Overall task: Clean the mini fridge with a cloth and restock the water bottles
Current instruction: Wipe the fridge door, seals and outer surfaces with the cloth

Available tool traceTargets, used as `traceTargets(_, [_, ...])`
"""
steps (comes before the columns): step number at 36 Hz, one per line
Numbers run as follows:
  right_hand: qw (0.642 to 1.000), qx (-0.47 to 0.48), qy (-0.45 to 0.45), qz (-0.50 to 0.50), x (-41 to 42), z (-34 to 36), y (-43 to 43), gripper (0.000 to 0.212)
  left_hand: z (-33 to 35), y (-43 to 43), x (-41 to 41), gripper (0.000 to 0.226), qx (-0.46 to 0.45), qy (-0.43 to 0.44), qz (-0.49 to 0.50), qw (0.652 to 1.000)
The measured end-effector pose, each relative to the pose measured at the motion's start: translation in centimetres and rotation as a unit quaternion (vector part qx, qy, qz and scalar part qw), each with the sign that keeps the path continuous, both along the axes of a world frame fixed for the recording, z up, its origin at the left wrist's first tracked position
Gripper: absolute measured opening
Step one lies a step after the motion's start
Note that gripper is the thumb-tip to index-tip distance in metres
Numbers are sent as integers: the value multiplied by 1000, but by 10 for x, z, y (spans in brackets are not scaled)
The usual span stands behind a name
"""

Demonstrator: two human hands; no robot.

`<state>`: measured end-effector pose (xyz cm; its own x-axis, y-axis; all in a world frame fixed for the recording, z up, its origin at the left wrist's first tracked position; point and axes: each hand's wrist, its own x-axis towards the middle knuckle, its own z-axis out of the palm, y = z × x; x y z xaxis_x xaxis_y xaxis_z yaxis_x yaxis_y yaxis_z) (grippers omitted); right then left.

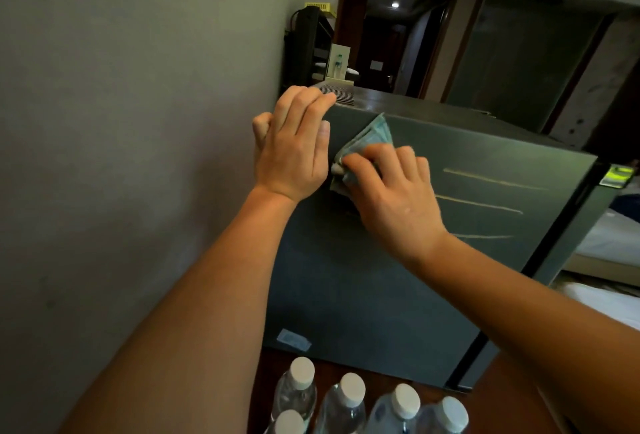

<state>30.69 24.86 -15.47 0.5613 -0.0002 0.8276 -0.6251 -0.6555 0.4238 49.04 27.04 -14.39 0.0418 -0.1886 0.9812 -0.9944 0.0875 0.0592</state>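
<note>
Five capped water bottles (351, 388) stood nearest me, just before the mini fridge (381, 278), not yet restocked. Beyond them my right hand (391, 198) clutched the folded cloth (372, 136) against its side panel; my left hand (294, 146) lay flat on the far corner. I judged wiping underway.

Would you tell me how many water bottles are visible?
5. Four water bottles stand in a row before the fridge; one nearer, bottom left. More may be out of frame.
</note>
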Motion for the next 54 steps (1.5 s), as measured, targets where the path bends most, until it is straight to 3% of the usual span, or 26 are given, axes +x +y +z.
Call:
traceTargets(7, [991, -7, 130, 6, -14, -48, 7, 22, -1, -1, -5, 39, -25, 12, 6, 1000])
traceTargets(9, [993, -1, 117, 5, -14, -40, 8, 22, -1, 1, -9, 39, -24, 27, 7, 999])
traceTargets(16, [998, 31, -54, -15, -10, 18, 2, 27, 3, 2, -28, 42, 2, 94, 15, 995])
traceTargets(25, [992, 14, 126, -6, -49, -42, 0, 27, 0, 0, -32, 47, 16, 95, 51, 994])
traceTargets(31, [999, 20, 21, -19, -56, 9, -10, 28, 2, 0, -41, 46, 28, 117, 76, 990])
traceTargets(34, [999, 22, 16, -20, -58, 9, -10, 29, 5, 1, -52, 43, 25, 87, 64, 994])
traceTargets(38, [997, 28, 74, -18, -73, -27, -7, 23, 14, -4, -75, 41, 30, 4, 0, 1000])
traceTargets(43, [985, 30, 170, -11, -101, -53, -11, 24, 11, -9, -88, 37, 32, 17, 1, 999])
traceTargets(51, [998, 36, -33, -25, -90, -15, -18, 28, 9, -15, -91, 39, 14, 17, 49, 999])
traceTargets(54, [998, 45, -25, -28, -90, -24, -16, 26, 8, -19, -92, 39, 2, 21, 49, 999])
